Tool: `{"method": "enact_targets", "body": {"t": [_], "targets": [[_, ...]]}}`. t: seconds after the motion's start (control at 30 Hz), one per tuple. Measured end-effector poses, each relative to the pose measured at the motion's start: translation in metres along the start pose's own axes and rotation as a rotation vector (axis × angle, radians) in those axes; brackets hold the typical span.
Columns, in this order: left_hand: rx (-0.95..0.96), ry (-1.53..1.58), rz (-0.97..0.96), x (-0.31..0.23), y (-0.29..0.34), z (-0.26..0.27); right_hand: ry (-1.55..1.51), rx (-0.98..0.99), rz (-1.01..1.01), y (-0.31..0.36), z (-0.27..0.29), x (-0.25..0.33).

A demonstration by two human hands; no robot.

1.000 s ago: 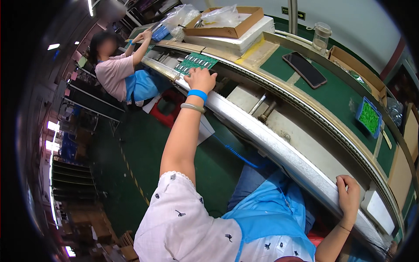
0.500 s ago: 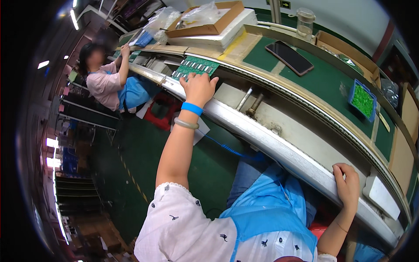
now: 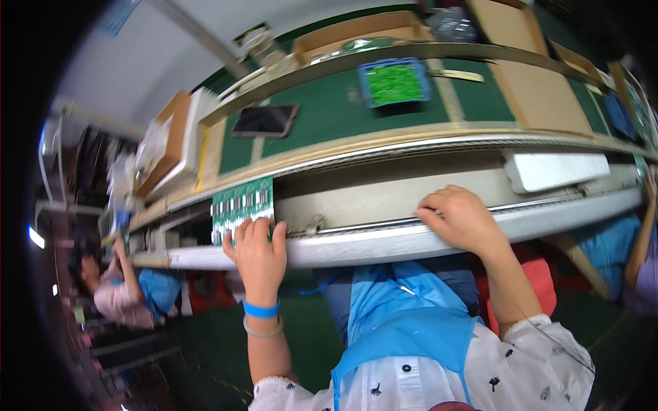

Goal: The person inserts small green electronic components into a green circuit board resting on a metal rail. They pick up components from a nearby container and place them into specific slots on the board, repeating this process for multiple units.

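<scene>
1. Sign (image 3: 250,32) up on the wall, dark and blurred, its marks too smeared to read from where I stand; over on the circuit board (image 3: 243,205) the pale print is too small to make out
2. And there's that board, green with a row of dark parts, lying across the channel (image 3: 384,188) behind the white front rail (image 3: 329,255), right beyond the left hand (image 3: 259,257)
3. Left fingers spread and slightly bent, tips over the board's near edge, thumb out by its right corner; whether they pinch it or just rest there, I cannot tell
4. Over to the right hand (image 3: 466,219), well apart from the board, sitting at the rail's inner edge with fingers curled in; whether anything is caught in them, I cannot tell
5. Count them up: one board under the left fingertips, one blue wrist strap (image 3: 261,309) and one pale bangle (image 3: 262,329) on that arm
6. On the green worktop (image 3: 329,103), one dark phone (image 3: 266,120) and one blue tray (image 3: 425,83) full of green bits, too many to count
7. One white block (image 3: 558,171) beyond the right hand, and two co-workers, one in pink (image 3: 113,298) at far left, one lilac sleeve (image 3: 641,274) at far right
</scene>
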State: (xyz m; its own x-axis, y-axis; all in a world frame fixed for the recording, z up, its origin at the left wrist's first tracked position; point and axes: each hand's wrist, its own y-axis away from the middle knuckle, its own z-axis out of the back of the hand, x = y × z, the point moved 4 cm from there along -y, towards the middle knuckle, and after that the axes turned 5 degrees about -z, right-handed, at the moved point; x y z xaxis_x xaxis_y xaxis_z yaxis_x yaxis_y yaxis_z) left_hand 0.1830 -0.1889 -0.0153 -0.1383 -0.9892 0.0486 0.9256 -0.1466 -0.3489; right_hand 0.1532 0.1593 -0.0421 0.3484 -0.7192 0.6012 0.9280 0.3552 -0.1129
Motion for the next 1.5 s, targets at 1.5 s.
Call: {"method": "enact_targets", "body": {"t": [1.5], "targets": [[0.067,0.292,-0.47,-0.159,-0.27,-0.053,0.597,-0.114,0.061,-0.191,0.079,-0.025]]}}
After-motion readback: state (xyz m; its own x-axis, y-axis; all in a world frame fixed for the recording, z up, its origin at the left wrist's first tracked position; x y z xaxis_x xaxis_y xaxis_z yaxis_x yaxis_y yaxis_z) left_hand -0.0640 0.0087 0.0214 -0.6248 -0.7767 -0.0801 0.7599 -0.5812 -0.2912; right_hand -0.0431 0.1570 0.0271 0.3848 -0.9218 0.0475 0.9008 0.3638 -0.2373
